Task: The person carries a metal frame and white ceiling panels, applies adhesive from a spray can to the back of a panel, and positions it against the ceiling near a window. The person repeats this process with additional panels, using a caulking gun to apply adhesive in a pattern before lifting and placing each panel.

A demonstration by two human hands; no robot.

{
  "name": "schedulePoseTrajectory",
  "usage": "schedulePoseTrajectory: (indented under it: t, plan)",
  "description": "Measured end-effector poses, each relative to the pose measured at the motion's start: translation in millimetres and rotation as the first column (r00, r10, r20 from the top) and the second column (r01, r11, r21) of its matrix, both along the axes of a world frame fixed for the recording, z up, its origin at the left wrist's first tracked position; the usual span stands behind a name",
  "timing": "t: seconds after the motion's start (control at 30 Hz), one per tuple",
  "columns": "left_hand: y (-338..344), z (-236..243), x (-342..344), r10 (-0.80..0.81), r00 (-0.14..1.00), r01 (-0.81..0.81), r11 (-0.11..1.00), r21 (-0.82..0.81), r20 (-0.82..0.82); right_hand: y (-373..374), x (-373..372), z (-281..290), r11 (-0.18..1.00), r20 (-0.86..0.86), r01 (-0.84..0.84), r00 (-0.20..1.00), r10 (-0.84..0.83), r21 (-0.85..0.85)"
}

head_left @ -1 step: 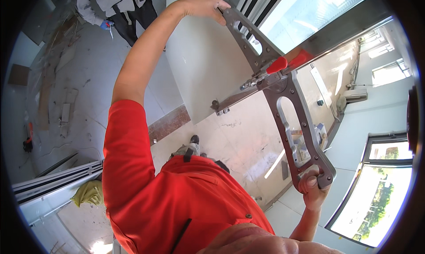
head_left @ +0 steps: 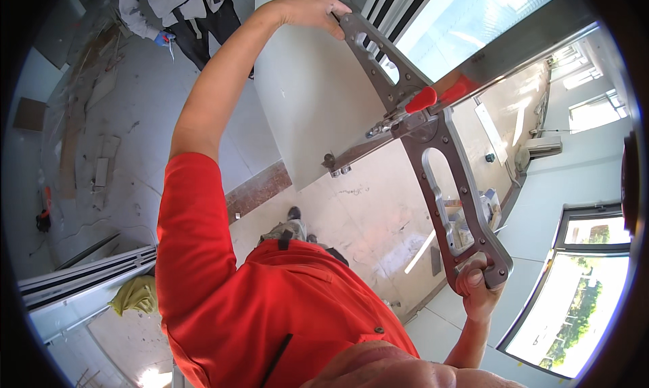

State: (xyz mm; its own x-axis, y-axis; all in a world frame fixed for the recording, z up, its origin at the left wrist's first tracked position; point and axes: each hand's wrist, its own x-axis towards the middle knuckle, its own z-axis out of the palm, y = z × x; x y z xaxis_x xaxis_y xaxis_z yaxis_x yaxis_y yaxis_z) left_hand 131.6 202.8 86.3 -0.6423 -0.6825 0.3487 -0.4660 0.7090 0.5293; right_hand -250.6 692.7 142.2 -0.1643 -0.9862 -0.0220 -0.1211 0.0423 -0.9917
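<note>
I hold a large grey metal two-armed lever tool (head_left: 433, 151) with cut-out arms that meet at a joint. My left hand (head_left: 311, 11), arm stretched out, grips the end of the upper arm (head_left: 375, 53). My right hand (head_left: 476, 290) is closed around the end of the lower arm (head_left: 473, 232). The tool's head sits on a long grey metal rail (head_left: 514, 46) that carries a red part (head_left: 422, 99) at the joint. The rail's near end (head_left: 331, 161) lies against a pale upright panel (head_left: 304, 97). My shirt is red.
Another person (head_left: 176, 9) in grey clothes and blue gloves stands at the top left. Scrap boards (head_left: 101, 172) lie on the dusty floor. A yellow cloth (head_left: 135, 293) rests by white profiles (head_left: 81, 273). Bright windows (head_left: 574, 307) are at the right.
</note>
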Motion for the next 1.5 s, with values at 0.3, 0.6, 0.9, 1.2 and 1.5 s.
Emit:
schedulePoseTrajectory:
  t: [0.3, 0.6, 0.9, 1.2, 1.5]
  plan:
    - [-119, -31, 38, 0.217, 0.948, -0.267, 0.94, -0.212, -0.233, 6, 0, 4, 0.999, -0.134, 0.019, 0.991, -0.013, 0.045]
    - [-185, -99, 25, 0.064, 0.677, -0.368, 0.892, -0.262, -0.733, 22, 8, 1, 0.974, -0.243, 0.206, 0.953, -0.179, 0.094]
    - [-165, -95, 44, 0.056, 0.682, -0.42, 0.846, -0.328, -0.729, -8, 52, 4, 0.986, -0.293, 0.138, 0.95, -0.104, 0.098]
    - [-161, -53, 70, 0.019, 0.617, -0.261, 0.948, -0.181, -0.787, -49, 88, 11, 0.987, -0.314, 0.131, 0.945, -0.096, 0.092]
    - [-278, -90, 99, 0.171, 0.6, -0.476, 0.861, -0.177, -0.781, -39, 83, -5, 0.98, -0.25, 0.196, 0.951, -0.182, 0.033]
